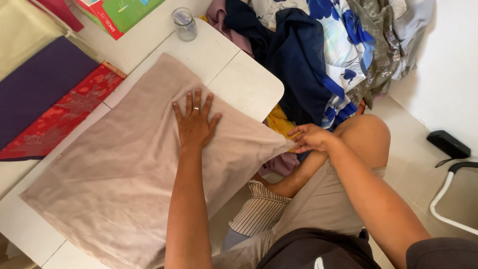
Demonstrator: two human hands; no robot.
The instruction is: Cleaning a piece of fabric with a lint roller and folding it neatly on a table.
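A beige cloth [124, 169] is being smoothed on the white table [244, 79]: the left hand [195, 122] is pressed flat, fingers spread, while its overhanging corner is being pinched by the right hand [309, 138]. Folding that corner inward is probably called for.

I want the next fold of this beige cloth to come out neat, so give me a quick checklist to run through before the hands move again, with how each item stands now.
1. Left hand flat on the beige cloth, pinning it: ok.
2. Right hand has a grip on the cloth's corner at the table edge: ok, fingers pinch the tip.
3. Cloth lies smooth on the white table: not ok, soft creases run across it.
4. Whole cloth is on the table: not ok, the right corner overhangs the edge.
5. Glass jar stands apart from the cloth: ok.
6. Red patterned fabric is apart from the beige cloth: cannot tell, their edges look very close.
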